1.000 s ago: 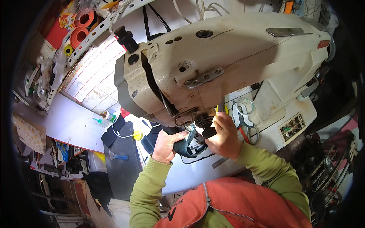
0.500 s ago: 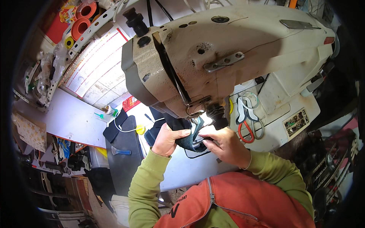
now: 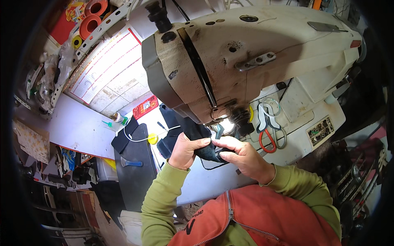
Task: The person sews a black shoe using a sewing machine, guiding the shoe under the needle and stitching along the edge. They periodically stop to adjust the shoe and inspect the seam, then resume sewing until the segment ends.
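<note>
A large, worn cream sewing machine (image 3: 254,57) fills the upper middle of the view. Under its head lies a dark piece of fabric (image 3: 197,135). My left hand (image 3: 186,149) pinches the near edge of this fabric with thumb and fingers. My right hand (image 3: 242,156) grips the same fabric from the right, fingers curled, just below the lit needle area (image 3: 227,125). The two hands almost touch. The needle itself is hidden behind the machine head.
Scissors with white and red handles (image 3: 269,127) lie on the machine bed to the right. A black pad (image 3: 135,164), a yellow disc (image 3: 153,138) and small tools sit on the white table (image 3: 74,127) at left. Orange tape rolls (image 3: 92,20) hang at top left.
The view has shifted closer to the machine head. My hands have come closer together on the dark fabric, the right one sliding left under the needle area.
</note>
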{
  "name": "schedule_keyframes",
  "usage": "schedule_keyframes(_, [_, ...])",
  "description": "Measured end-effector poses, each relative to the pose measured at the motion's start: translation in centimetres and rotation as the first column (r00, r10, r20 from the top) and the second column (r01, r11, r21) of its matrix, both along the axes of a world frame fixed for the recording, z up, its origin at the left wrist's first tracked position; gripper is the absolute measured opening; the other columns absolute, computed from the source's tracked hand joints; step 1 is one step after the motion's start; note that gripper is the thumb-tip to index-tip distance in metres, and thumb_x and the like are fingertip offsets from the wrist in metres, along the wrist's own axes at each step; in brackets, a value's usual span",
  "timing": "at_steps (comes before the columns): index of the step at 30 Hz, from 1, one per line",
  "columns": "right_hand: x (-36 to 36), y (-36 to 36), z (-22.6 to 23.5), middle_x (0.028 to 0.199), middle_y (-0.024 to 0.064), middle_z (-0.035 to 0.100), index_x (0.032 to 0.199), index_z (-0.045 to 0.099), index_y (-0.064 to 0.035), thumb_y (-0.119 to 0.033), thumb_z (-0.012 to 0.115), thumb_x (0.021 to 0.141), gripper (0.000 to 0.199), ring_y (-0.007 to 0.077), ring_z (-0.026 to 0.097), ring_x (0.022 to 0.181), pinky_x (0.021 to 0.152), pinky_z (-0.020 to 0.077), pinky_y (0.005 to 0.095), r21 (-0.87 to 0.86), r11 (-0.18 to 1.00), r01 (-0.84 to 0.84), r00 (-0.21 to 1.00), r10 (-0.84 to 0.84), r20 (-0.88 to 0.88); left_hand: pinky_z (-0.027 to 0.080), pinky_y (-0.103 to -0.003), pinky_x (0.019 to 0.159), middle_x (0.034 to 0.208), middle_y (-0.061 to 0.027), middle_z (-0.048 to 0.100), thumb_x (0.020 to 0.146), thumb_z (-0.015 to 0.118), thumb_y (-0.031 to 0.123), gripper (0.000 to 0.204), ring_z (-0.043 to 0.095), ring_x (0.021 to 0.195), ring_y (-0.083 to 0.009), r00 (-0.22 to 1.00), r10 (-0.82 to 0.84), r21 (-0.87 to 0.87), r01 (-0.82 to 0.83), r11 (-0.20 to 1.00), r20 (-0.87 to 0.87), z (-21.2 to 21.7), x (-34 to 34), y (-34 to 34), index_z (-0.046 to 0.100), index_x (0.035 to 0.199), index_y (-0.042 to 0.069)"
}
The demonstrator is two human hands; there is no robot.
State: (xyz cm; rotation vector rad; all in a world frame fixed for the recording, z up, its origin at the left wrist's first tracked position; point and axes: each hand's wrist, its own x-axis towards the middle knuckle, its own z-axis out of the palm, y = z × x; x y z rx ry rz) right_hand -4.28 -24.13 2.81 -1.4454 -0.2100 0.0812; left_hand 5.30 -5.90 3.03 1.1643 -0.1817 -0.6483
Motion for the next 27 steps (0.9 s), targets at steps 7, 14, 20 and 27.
schedule_keyframes(7, [-0.7, 0.3, 0.7, 0.118, 0.0104, 0.057, 0.123, 0.055, 0.0057, -0.006, 0.054, 0.088, 0.037, 0.0163, 0.052, 0.112, 0.098, 0.0396, 0.0272, 0.196, 0.979, 0.055, 0.992, -0.031, -0.122, 0.054, -0.028, 0.077, 0.094, -0.0068, 0.068, 0.079, 0.066, -0.007, 0.022, 0.066, 0.082, -0.0151, 0.998, 0.052, -0.053, -0.053, 0.997, -0.03, 0.2, -1.1, -0.5, 0.064, 0.101, -0.002])
schedule_keyframes(14, [-0.7, -0.4, 0.9, 0.119, 0.0075, 0.057, 0.124, 0.056, 0.0037, -0.006, 0.052, 0.089, 0.037, 0.0118, 0.053, 0.107, 0.094, 0.0417, 0.0249, 0.222, 0.974, 0.05, 0.985, -0.012, -0.171, 0.052, -0.028, 0.082, 0.103, -0.0066, 0.065, 0.08, 0.064, -0.008, 0.033, 0.064, 0.089, -0.0149, 0.986, 0.164, -0.118, -0.167, 0.979, -0.036, -1.3, -2.4, -1.1, 0.059, 0.111, 0.0])
schedule_keyframes(20, [-0.6, -1.1, 1.0, 0.116, 0.0062, 0.06, 0.124, 0.057, 0.0021, -0.006, 0.051, 0.09, 0.036, 0.0095, 0.054, 0.101, 0.091, 0.0422, 0.0237, 0.186, 0.981, 0.051, 0.984, -0.017, -0.178, 0.051, -0.027, 0.081, 0.097, -0.0037, 0.064, 0.079, 0.064, -0.008, 0.028, 0.062, 0.087, -0.0143, 0.96, 0.272, -0.13, -0.279, 0.951, -0.072, -1.3, -3.8, -2.4, 0.06, 0.106, 0.001])
schedule_keyframes(27, [-0.5, -1.7, 0.8, 0.114, 0.0108, 0.061, 0.118, 0.06, 0.0038, -0.006, 0.053, 0.088, 0.032, 0.0162, 0.058, 0.103, 0.092, 0.0439, 0.0268, 0.091, 0.991, 0.093, 0.986, -0.079, -0.147, 0.047, -0.028, 0.084, 0.097, -0.0019, 0.061, 0.079, 0.064, -0.009, 0.026, 0.058, 0.089, -0.0141, 0.916, 0.397, -0.135, -0.401, 0.906, -0.059, -1.7, -4.6, -3.7, 0.06, 0.101, 0.003])
